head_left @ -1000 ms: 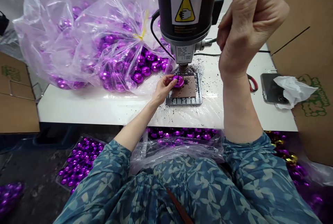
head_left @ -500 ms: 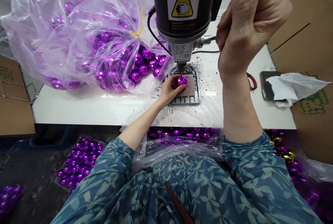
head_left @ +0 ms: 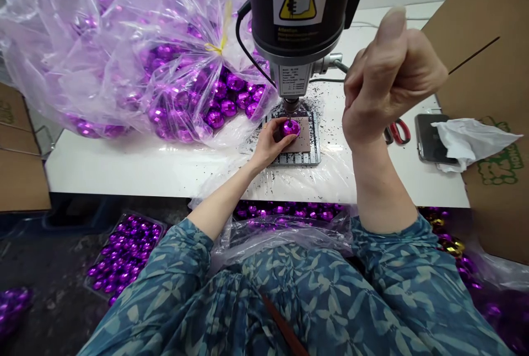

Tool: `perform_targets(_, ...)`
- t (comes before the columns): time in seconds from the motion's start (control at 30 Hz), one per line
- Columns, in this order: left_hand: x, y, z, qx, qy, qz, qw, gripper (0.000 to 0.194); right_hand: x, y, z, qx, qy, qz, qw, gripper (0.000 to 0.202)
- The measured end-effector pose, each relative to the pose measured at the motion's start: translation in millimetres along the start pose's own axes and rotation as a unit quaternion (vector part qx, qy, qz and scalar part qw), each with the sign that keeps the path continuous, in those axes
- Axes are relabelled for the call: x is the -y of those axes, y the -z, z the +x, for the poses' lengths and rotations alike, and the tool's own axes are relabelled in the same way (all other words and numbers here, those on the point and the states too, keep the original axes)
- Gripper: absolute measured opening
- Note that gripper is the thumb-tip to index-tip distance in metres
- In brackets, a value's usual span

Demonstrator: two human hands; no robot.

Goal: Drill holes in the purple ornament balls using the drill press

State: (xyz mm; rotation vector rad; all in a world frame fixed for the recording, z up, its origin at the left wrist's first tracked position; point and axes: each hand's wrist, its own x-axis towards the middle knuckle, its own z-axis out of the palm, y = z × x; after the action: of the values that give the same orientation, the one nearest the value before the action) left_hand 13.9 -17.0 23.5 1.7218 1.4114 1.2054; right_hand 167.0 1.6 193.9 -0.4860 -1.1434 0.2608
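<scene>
Drilling purple baubles at the bench

Right hand point(head_left: 388, 80), right of centre, is fisted around the drill press lever point(head_left: 336, 64). Further back, mid-frame, left hand point(head_left: 270, 141) pinches a purple ball point(head_left: 290, 127) on the press plate point(head_left: 303, 155), right under the drill bit point(head_left: 291, 116).

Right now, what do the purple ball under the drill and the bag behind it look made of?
The faceted purple ball, pinched in the left hand: likely plastic with a mirror-like metallic coating, since its facets glint. The clear bag: thin plastic film, see-through, crinkled and glossy. The right hand grips the drill's lever.
</scene>
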Motion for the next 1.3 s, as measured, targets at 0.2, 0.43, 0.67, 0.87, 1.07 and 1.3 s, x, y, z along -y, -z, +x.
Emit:
perform_targets(0.2, 2, -0.6, 0, -0.003, 0.006, -0.004, 1.000, 0.047, -14, 10, -17, -0.016, 0.016, -0.002, 1.000, 0.076)
perform_targets(0.43, 7, -1.1, 1, -0.007, -0.008, 0.002, 1.000, 0.049, -43, 20, -26, -0.024, 0.101, 0.020, 0.994, 0.070)
perform_targets(0.67, 10, -2.8, 0, -0.020, -0.013, -0.005, 1.000, 0.047, -49, 27, -37, -0.004, 0.122, 0.001, 0.993, 0.078)
perform_targets(0.87, 6, -8.0, -1, -0.040, -0.018, 0.005, 0.999, 0.046, -9, -5, 12, -0.009, 0.050, 0.021, 0.998, 0.068)
perform_targets(1.07, -37, 28.1, -47, 0.023, 0.005, 0.076, 0.997, 0.039, -14, -24, 53, 0.002, -0.009, 0.122, 0.993, 0.065)
perform_targets(1.3, -68, 88.4, -125, 0.373, -0.027, 0.170, 0.912, 0.045, -4, -18, 50, 0.023, -0.032, 0.132, 0.991, 0.061)
